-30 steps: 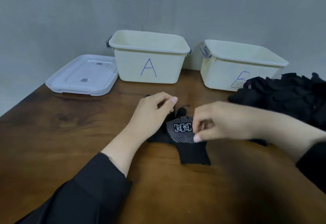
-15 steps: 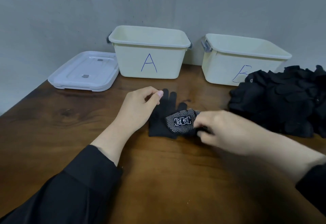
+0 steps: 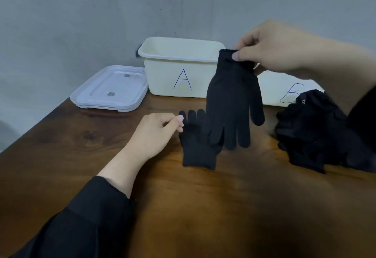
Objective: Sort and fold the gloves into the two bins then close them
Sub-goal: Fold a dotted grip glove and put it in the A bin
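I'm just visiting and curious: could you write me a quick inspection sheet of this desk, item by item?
Surface: brown wooden table.
Job's things: bin A open; bin B partly hidden; one black glove hanging in the air; another glove flat on the table; glove pile at right.
Clutter: lids left of bin A.
Hands: right hand pinches the hanging glove's cuff; left hand holds nothing, beside the flat glove.
Cables: nothing seen.
Surroundings: grey wall.

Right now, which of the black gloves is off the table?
The glove hanging fingers-down from the right hand, pinched at its cuff. The other loose glove lies flat on the table; the rest sit piled at right.
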Motion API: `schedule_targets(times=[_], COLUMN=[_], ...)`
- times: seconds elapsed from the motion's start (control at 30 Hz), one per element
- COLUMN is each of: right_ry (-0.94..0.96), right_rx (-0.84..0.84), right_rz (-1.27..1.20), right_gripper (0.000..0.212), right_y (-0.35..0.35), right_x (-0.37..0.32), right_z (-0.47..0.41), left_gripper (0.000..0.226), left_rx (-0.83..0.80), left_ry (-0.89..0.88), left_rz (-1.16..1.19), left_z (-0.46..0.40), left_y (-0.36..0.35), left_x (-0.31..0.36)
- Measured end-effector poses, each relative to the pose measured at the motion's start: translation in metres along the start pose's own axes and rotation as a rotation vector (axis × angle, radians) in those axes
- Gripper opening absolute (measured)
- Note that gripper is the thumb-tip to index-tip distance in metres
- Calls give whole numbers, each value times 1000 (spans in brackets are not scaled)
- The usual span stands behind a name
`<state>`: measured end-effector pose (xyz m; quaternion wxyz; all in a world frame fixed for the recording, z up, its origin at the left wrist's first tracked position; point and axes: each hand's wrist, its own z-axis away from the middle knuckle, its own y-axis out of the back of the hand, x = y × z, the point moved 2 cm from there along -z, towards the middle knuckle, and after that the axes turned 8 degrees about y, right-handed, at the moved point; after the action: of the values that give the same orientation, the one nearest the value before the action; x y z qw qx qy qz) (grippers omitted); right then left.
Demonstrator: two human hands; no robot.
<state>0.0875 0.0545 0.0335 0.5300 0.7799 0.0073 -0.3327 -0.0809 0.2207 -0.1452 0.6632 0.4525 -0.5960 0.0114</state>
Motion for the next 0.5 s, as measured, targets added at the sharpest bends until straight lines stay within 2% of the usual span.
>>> schedule_targets(times=[0.13, 0.23, 0.3, 0.37, 0.43, 0.5], right_ry=[76, 206, 313, 405, 463, 438], right_rx=[156, 321, 344, 255, 96, -44], right_rz=[100, 115, 139, 196, 259, 265], right_gripper=[15, 11, 15, 16, 17, 31], right_y=[-9, -26, -53, -96, -143, -179], right_x=[-2, -2, 5, 20, 39, 53], right_z=[-27, -25, -5, 27, 63, 91], left_gripper=[37, 35, 34, 32, 27, 20], left_rx=[180, 221, 217, 210, 173, 93], left_ry=[62, 54, 53, 54, 53, 30], left_rz=[78, 90, 87, 72, 50, 1], left_z=[-5, -6, -6, -7, -9, -8], left_y=[7, 9, 11, 13, 12, 9], left_x=[-5, -7, -7, -9, -12, -11])
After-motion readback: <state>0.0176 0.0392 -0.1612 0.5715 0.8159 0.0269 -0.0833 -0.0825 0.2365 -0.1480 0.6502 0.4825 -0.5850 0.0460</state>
